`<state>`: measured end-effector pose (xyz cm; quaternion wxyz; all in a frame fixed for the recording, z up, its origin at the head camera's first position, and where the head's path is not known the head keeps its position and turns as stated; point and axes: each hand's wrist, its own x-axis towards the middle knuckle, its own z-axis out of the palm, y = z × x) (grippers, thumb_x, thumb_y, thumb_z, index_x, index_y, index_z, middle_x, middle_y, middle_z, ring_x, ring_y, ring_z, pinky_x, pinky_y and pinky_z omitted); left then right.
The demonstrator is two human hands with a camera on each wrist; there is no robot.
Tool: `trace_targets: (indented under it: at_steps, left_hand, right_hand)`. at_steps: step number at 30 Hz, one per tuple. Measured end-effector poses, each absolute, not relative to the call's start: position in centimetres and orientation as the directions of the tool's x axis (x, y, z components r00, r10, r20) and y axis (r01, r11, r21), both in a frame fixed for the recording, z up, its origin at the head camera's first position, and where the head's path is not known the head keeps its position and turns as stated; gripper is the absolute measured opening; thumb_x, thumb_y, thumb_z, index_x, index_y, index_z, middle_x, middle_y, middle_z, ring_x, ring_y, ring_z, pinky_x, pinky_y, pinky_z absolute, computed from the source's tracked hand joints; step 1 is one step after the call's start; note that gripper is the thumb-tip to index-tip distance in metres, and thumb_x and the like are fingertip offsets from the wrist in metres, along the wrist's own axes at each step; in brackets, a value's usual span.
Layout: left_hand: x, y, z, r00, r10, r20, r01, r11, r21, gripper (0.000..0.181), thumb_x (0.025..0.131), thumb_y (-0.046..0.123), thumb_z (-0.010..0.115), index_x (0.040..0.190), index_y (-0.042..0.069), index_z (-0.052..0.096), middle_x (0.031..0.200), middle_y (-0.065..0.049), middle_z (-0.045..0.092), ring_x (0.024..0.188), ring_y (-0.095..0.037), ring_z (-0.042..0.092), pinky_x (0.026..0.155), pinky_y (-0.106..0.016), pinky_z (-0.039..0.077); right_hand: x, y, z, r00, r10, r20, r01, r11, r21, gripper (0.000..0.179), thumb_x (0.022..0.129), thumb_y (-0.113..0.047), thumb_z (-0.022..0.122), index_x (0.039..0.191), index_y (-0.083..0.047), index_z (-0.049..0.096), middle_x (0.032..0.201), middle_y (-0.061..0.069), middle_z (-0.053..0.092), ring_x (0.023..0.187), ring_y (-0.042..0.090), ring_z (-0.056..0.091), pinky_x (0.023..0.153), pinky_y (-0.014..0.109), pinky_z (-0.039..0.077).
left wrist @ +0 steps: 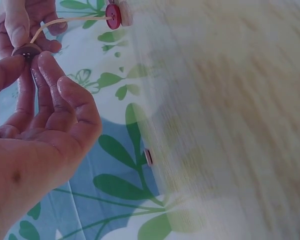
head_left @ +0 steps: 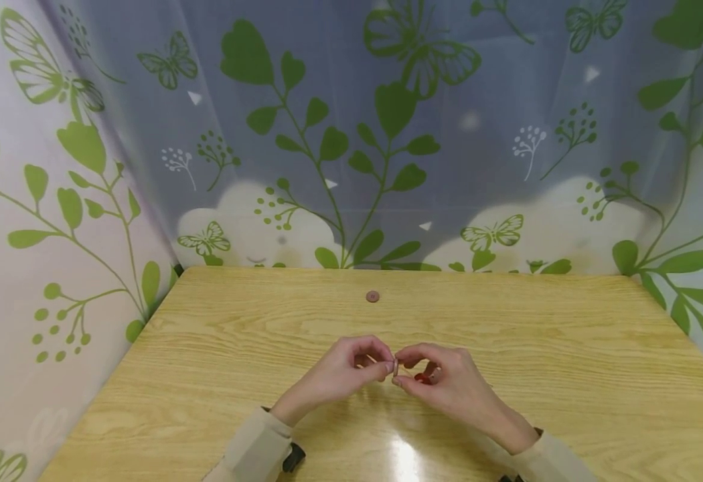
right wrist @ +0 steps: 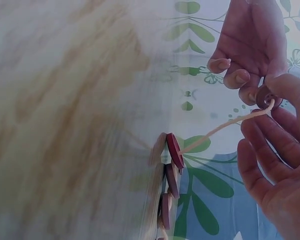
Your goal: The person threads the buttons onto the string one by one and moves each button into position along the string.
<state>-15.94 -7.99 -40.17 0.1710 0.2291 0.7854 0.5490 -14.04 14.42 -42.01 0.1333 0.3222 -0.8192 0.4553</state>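
In the head view a small brown button point(head_left: 396, 367) stands on edge between the hands above the table. My left hand point(head_left: 351, 365) pinches it from the left with thumb and fingertips. From the other side my right hand point(head_left: 456, 378) grips the same button at its rim between thumb and forefinger. A pale cord point(right wrist: 215, 131) runs from the held button point(right wrist: 265, 97) to a red button point(right wrist: 174, 150) threaded on it. Past the red one, darker buttons point(right wrist: 172, 181) stand in a row in the right wrist view. The cord's tip is hidden by fingers.
Another brown button point(head_left: 372, 296) lies flat on the wood-grain table point(head_left: 237, 314), beyond the hands near the back edge. A patterned curtain point(head_left: 472, 174) hangs behind the table and along its sides.
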Motion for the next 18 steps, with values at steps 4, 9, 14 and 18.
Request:
trace_targets:
  at_steps: [4, 9, 14, 18]
  left_hand:
    - [-15.93, -8.05, -40.21, -0.834, 0.552, -0.017, 0.174, 0.291, 0.941, 0.014, 0.100, 0.018, 0.066, 0.106, 0.006, 0.070, 0.107, -0.013, 0.073, 0.087, -0.012, 0.067, 0.077, -0.029, 0.056]
    - [-16.00, -8.29, -40.37, -0.835, 0.550, -0.020, 0.176, 0.301, 0.937, 0.015, 0.100, 0.019, 0.065, 0.106, 0.006, 0.069, 0.109, -0.015, 0.072, 0.088, -0.012, 0.067, 0.079, -0.034, 0.058]
    - [-16.03, -8.55, -40.46, -0.842, 0.539, -0.023, 0.173, 0.311, 0.935, 0.011, 0.099, 0.018, 0.065, 0.106, 0.010, 0.069, 0.106, -0.009, 0.072, 0.087, -0.014, 0.069, 0.079, -0.038, 0.059]
    - [-16.00, -8.67, -40.43, -0.843, 0.538, -0.024, 0.172, 0.311, 0.935, 0.011, 0.099, 0.019, 0.065, 0.105, 0.011, 0.070, 0.105, -0.008, 0.072, 0.089, -0.022, 0.070, 0.078, -0.037, 0.058]
  right_hand:
    - [-14.02, 14.41, -41.97, -0.763, -0.410, 0.500, -0.640, 0.374, -0.671, 0.025, 0.083, -0.004, 0.083, 0.103, -0.016, 0.075, 0.095, -0.001, 0.079, 0.073, -0.002, 0.067, 0.058, 0.026, 0.059]
    - [-14.03, 14.41, -41.89, -0.767, -0.423, 0.483, -0.632, 0.363, -0.685, 0.025, 0.082, -0.002, 0.083, 0.103, -0.014, 0.074, 0.095, 0.000, 0.078, 0.074, -0.001, 0.067, 0.059, 0.026, 0.059]
    - [-14.10, 14.47, -41.88, -0.765, -0.441, 0.469, -0.629, 0.361, -0.688, 0.024, 0.083, -0.003, 0.082, 0.103, -0.013, 0.073, 0.095, -0.001, 0.077, 0.073, -0.001, 0.067, 0.059, 0.025, 0.059]
    - [-14.16, 14.54, -41.99, -0.754, -0.449, 0.479, -0.643, 0.360, -0.675, 0.025, 0.084, -0.003, 0.081, 0.105, -0.014, 0.073, 0.096, -0.002, 0.077, 0.076, 0.002, 0.069, 0.060, 0.026, 0.059]
